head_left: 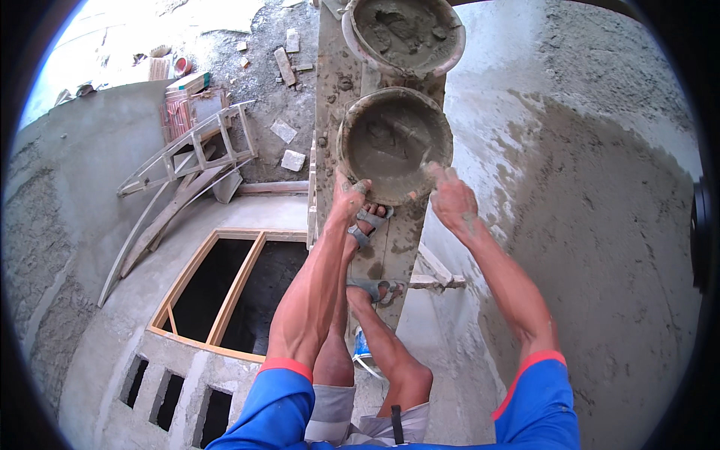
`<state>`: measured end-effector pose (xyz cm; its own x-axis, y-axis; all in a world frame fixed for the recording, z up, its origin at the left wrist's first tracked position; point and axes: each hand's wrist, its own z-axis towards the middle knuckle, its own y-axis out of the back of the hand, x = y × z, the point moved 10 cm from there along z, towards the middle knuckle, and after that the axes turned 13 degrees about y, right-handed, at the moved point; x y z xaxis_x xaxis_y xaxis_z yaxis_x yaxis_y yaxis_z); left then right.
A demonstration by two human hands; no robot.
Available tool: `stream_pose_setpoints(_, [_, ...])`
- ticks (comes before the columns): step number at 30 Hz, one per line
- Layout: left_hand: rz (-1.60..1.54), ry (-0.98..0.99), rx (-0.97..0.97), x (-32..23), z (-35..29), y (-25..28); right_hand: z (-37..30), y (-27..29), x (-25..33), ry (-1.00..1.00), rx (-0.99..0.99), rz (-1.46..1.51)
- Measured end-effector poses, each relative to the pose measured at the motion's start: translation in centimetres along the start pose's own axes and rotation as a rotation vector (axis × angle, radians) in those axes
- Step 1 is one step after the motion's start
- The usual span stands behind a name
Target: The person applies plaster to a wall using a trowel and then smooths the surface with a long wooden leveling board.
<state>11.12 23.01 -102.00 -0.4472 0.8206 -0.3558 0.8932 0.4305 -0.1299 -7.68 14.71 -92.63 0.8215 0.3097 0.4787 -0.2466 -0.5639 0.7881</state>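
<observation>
A round bucket (pixel 343 142) of wet grey mortar (pixel 375 154) stands on a mortar-stained plank before me. My left hand (pixel 349 196) is closed on its near left rim, thumb pointing right. At the near right rim, my right hand (pixel 454 196) is closed around the handle of what looks like a trowel (pixel 426 156). Its grey shank leans into the bucket, and mortar coats or hides the blade. Directly beyond stands a second bucket (pixel 352 41), also holding mortar, thicker and lumpy.
My sandalled feet (pixel 373 219) stand on the narrow plank (pixel 330 112). Right of it rises a wall (pixel 592 217), partly coated with wet plaster. Lower left are a wood-framed opening (pixel 259 281) and block holes (pixel 169 401). A wooden frame (pixel 199 150), boards and rubble lie farther left.
</observation>
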Motion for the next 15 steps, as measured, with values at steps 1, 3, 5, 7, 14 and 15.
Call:
stream_pose_setpoints(1, [0.0, 0.023, 0.002, 0.2, 0.1, -0.5, -0.1, -2.8, -1.2, -0.007, 0.143, -0.074])
stream_pose_setpoints(3, [0.086, -0.033, -0.038, -0.2, 0.1, -0.3, 0.2, -4.8, -0.9, -0.006, 0.281, -0.137])
stream_pose_setpoints(5, [0.164, -0.097, -0.077, 0.0, -0.1, 0.2, -0.6, -3.4, 0.4, 0.022, 0.289, -0.164])
stream_pose_setpoints(7, [0.094, -0.047, -0.002, 0.1, 1.2, 0.2, -0.7, -4.6, 0.4, 0.065, 0.366, -0.204])
stream_pose_setpoints(14, [0.167, -0.099, -0.028, 0.6, 2.3, 1.9, 1.5, 8.2, 3.4, 0.214, 0.166, -0.235])
stream_pose_setpoints(15, [0.161, -0.101, -0.027, 0.5, 2.3, 1.8, 2.9, 10.6, 2.5, 0.202, 0.048, -0.214])
